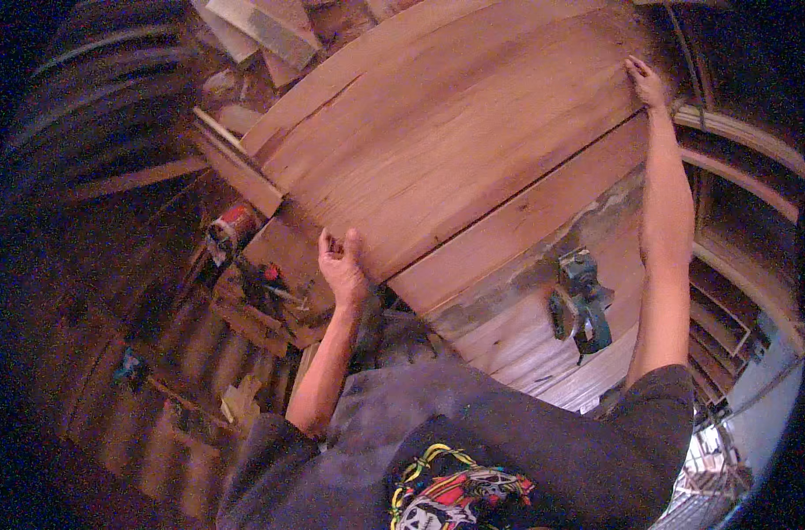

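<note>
Now both of my arms are stretched forward, and between my hands lies the wide wooden panel (455,132), which goes slantwise across the upper middle of the view. My left hand (342,269) is at the lower left end of this panel, with the thumb and the bent fingers a little apart from each other. My right hand (647,86) is at the far right end, its fingers bent and close together, near the edge. For both hands, I cannot tell if they are clamped on the wood or only rest against it.

Along the near side of the panel, a narrower board (526,203) lies beside it, and a thin dark line runs between the two. Closer to me, under my right forearm's left side, a greenish power tool (588,309) stands on pale boards (500,349); it is well apart from both hands.

To the left of the panel, there is a short wooden piece (239,163), and below it a red, rounded object (235,223), whose kind I cannot tell. Some wood offcuts (261,31) are heaped beyond the panel's upper left side. I wear a dark shirt (358,424) with a colourful print.
</note>
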Tool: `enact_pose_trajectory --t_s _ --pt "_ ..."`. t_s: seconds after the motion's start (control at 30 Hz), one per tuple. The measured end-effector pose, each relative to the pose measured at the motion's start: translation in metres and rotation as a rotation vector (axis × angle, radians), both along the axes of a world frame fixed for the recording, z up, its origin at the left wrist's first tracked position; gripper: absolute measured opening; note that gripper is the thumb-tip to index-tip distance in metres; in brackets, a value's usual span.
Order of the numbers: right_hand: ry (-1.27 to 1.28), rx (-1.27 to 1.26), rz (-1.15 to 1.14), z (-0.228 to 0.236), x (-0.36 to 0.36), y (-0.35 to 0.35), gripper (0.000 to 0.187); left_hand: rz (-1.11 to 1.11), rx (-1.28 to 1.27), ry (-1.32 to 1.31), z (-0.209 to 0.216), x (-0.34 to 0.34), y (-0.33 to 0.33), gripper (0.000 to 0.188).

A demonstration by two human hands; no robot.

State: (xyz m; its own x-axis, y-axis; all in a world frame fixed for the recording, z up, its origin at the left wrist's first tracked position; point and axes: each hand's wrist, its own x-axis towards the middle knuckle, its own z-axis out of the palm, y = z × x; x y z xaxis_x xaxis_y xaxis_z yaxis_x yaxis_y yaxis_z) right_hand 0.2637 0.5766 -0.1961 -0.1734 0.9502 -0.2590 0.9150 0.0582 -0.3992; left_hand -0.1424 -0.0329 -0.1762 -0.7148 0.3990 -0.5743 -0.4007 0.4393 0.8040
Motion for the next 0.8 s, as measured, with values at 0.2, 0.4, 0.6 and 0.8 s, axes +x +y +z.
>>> enact_pose_trajectory --t_s 0.2,0.4,0.6,0.8 --pt "-0.001 0.05 -0.014 0.013 0.018 -0.004 0.05 -0.038 -0.081 0.0 0.03 0.03 -0.001 0.069" --pt "-0.048 0.024 -0.011 0.026 0.052 -0.008 0.053 -0.02 -0.09 0.097 0.035 0.031 0.013 0.058" --pt "-0.013 0.073 -0.013 0.018 0.017 -0.015 0.052 0.071 -0.121 0.103 0.039 0.031 0.009 0.049" --pt "0.034 0.009 -0.027 -0.003 0.043 -0.006 0.055 -0.087 -0.219 0.251 0.037 0.009 0.016 0.049"
